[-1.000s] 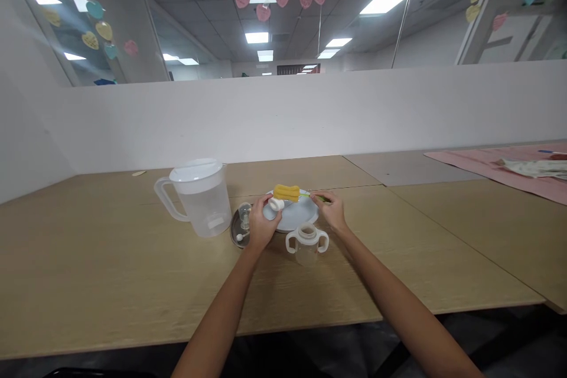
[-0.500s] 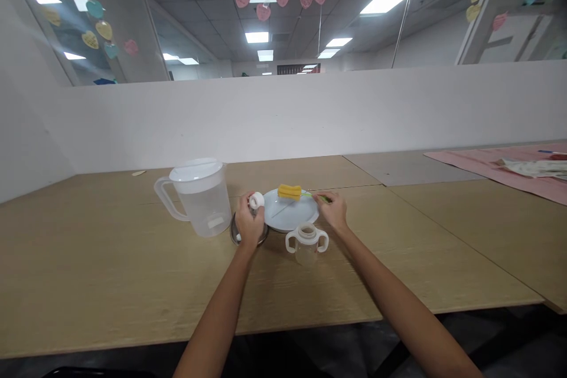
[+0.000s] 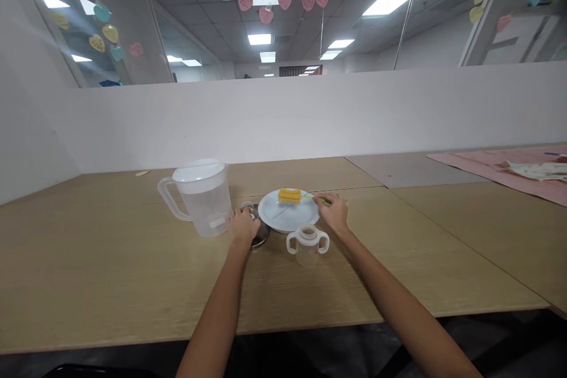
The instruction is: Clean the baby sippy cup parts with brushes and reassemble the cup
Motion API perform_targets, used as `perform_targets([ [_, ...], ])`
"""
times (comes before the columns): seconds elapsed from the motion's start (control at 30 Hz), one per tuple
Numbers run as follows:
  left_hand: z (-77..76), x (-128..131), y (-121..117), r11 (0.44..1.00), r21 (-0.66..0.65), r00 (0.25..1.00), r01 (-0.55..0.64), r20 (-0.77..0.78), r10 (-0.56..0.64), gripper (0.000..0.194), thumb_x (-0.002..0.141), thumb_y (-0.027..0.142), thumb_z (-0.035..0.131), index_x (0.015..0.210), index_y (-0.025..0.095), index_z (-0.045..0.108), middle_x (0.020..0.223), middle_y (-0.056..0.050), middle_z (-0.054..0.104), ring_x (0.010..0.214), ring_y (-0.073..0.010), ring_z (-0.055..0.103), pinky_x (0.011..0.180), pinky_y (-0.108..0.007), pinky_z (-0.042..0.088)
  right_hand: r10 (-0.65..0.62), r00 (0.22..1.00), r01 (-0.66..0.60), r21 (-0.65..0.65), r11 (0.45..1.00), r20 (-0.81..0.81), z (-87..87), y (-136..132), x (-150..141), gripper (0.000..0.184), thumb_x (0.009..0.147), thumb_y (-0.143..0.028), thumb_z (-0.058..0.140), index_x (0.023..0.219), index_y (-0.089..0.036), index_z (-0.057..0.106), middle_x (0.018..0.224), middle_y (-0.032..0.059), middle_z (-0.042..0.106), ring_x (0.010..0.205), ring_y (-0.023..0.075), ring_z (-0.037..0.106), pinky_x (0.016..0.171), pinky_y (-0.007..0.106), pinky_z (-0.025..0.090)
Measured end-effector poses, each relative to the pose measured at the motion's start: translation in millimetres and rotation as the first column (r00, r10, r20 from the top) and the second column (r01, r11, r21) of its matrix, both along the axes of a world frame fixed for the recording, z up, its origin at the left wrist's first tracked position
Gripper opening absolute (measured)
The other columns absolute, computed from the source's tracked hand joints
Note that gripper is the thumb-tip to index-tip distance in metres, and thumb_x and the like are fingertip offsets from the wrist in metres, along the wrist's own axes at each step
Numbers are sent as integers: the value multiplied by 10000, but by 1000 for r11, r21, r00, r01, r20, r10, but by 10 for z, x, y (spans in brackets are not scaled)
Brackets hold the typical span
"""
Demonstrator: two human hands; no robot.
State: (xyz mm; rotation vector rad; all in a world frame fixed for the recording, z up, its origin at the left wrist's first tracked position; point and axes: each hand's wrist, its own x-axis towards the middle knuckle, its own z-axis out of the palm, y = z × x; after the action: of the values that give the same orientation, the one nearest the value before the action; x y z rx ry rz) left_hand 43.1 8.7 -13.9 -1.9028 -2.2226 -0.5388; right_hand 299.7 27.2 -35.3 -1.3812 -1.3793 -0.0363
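While left hand [image 3: 244, 225] half-curled over metal dish [image 3: 263, 235] — right hand [image 3: 333, 211] closed on brush [image 3: 289, 196].

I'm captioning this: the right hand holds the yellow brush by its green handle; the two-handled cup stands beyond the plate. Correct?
Not quite: the head view shows the two-handled cup on the near side of the plate. The right hand does hold the yellow brush by its green handle.
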Motion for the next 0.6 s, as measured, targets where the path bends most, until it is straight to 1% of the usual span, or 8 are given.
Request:
perform_targets([
  [0.13,16,-12,-3,999,17,999,-35,-12,35,352,748,255,449,1044,154,612,1042,-142,626,981,-279,575,814,-362,408,-14,1000,14,-5,1000,16,7,-10,-5,340,766,-472,502,750,-211,719,807,54,714,829,234,570,813,371,355],
  [0.3,37,-3,-23,998,37,998,-53,-28,54,358,787,306,402,1012,121,610,1015,-161,636,953,-301,590,771,-382,412,-17,1000,17,3,1000,24,18,-18,-9,349,774,-468,490,751,-205,719,809,62,711,820,228,568,805,359,355],
  [0.43,17,5,-23,999,24,997,-45,-58,46,351,777,296,405,1007,127,609,1004,-156,643,966,-311,587,781,-396,405,-32,999,32,-6,999,33,27,-25,-16,338,774,-457,492,749,-210,721,801,57,710,821,229,566,808,362,346],
  [0.6,-7,-4,-4,1000,14,997,-27,-70,28,369,749,279,422,1051,151,593,1032,-140,637,1002,-308,565,795,-395,400,-7,999,7,0,1000,32,33,-31,-14,323,771,-440,500,757,-208,724,810,54,711,825,222,565,776,334,362],
])
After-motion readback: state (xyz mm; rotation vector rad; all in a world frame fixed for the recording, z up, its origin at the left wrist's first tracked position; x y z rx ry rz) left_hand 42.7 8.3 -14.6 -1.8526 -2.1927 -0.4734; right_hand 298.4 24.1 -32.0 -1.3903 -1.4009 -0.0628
